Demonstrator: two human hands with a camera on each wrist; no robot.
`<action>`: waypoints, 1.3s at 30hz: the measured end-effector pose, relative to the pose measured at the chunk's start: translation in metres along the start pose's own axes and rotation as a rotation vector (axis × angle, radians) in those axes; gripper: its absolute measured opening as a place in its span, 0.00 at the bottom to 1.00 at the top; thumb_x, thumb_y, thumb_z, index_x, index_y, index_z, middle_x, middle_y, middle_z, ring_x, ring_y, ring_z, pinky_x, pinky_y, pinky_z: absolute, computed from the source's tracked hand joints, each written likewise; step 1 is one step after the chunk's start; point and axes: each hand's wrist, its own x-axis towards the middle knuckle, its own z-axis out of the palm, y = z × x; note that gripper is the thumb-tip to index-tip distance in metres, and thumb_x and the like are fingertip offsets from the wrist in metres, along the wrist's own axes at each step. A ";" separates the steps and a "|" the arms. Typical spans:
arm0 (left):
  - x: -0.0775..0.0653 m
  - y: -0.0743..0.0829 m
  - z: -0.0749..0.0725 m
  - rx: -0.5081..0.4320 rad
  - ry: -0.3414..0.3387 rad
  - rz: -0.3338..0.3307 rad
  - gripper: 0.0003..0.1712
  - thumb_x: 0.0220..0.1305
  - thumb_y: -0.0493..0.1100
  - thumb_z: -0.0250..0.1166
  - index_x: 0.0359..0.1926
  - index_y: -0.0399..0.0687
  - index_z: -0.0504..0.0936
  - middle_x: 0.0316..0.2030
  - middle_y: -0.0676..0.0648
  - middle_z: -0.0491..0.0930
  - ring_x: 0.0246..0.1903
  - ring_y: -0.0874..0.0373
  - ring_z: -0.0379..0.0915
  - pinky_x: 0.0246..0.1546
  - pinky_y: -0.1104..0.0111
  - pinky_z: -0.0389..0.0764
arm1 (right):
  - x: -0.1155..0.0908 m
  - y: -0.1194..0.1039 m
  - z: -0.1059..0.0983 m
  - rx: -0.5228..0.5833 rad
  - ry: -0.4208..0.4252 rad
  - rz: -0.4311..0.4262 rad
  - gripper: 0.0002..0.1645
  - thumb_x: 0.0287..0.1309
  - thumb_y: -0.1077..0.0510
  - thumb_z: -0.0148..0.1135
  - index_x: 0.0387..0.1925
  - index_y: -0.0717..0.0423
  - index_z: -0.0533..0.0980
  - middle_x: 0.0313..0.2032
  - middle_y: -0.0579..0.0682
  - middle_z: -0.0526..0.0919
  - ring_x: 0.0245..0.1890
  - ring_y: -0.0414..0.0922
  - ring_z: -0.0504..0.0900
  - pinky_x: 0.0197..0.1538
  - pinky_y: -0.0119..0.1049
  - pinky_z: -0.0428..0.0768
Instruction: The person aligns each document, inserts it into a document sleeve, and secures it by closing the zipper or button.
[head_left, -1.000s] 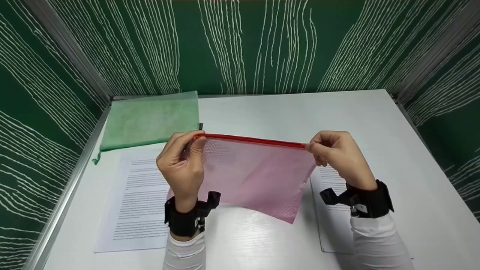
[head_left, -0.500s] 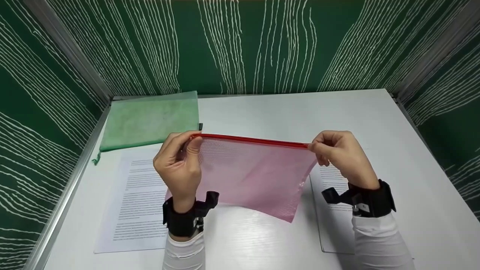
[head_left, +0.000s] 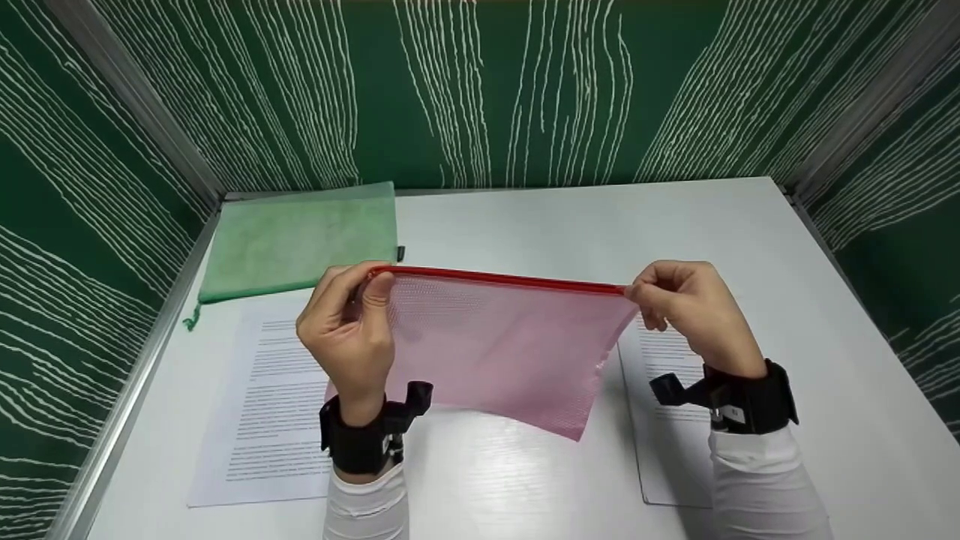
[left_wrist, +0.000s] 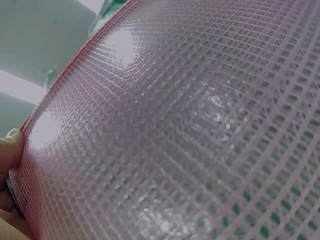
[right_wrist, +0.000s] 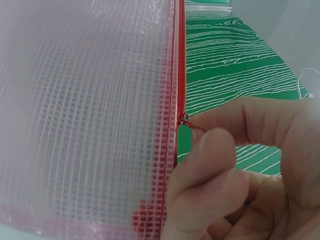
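A pink translucent mesh zip pouch (head_left: 495, 345) hangs over the table in the head view, its red zipper edge (head_left: 510, 280) uppermost and stretched between both hands. The left hand (head_left: 345, 330) pinches the zipper's left end between thumb and fingers. At the other end, the right hand (head_left: 694, 311) pinches the small zipper pull (right_wrist: 185, 120) with thumb and forefinger, as the right wrist view shows. Behind the pull, the zipper line looks closed along the visible length. The pouch's mesh (left_wrist: 165, 125) fills most of the left wrist view.
A green zip pouch (head_left: 307, 240) lies at the back left of the white table (head_left: 570, 225). Printed sheets lie on either side: a left paper (head_left: 262, 435) and a right paper (head_left: 660, 450), partly covered by the arms and pink pouch. Green walls with white lines enclose the table.
The left hand has shifted slightly left and the right hand slightly right, so the zipper edge spans a little wider. Both keep their grip.
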 end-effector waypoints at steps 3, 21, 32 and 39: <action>0.000 0.000 0.000 0.000 0.001 -0.002 0.05 0.50 0.26 0.71 0.31 0.31 0.85 0.25 0.42 0.80 0.25 0.58 0.73 0.25 0.75 0.73 | 0.001 0.001 0.000 0.004 -0.001 0.002 0.10 0.60 0.63 0.60 0.30 0.70 0.77 0.18 0.45 0.74 0.18 0.42 0.71 0.22 0.35 0.72; 0.000 -0.002 -0.001 0.004 0.016 -0.002 0.04 0.50 0.26 0.71 0.30 0.31 0.86 0.24 0.42 0.80 0.25 0.58 0.73 0.25 0.74 0.73 | 0.000 0.003 -0.004 0.025 -0.012 0.016 0.10 0.60 0.64 0.60 0.30 0.71 0.76 0.21 0.46 0.77 0.18 0.42 0.71 0.24 0.34 0.74; 0.002 -0.003 -0.002 0.007 0.022 -0.002 0.04 0.51 0.26 0.71 0.30 0.31 0.85 0.24 0.41 0.80 0.25 0.58 0.74 0.26 0.73 0.75 | 0.001 0.007 -0.009 0.058 0.002 0.026 0.09 0.59 0.66 0.58 0.29 0.73 0.76 0.24 0.48 0.80 0.18 0.41 0.72 0.24 0.33 0.73; 0.002 -0.004 -0.001 0.018 0.021 -0.005 0.04 0.50 0.27 0.71 0.30 0.32 0.85 0.24 0.42 0.80 0.25 0.58 0.74 0.26 0.73 0.75 | 0.001 0.010 -0.010 0.061 0.019 0.017 0.07 0.58 0.68 0.57 0.27 0.70 0.76 0.22 0.47 0.79 0.18 0.42 0.71 0.23 0.33 0.72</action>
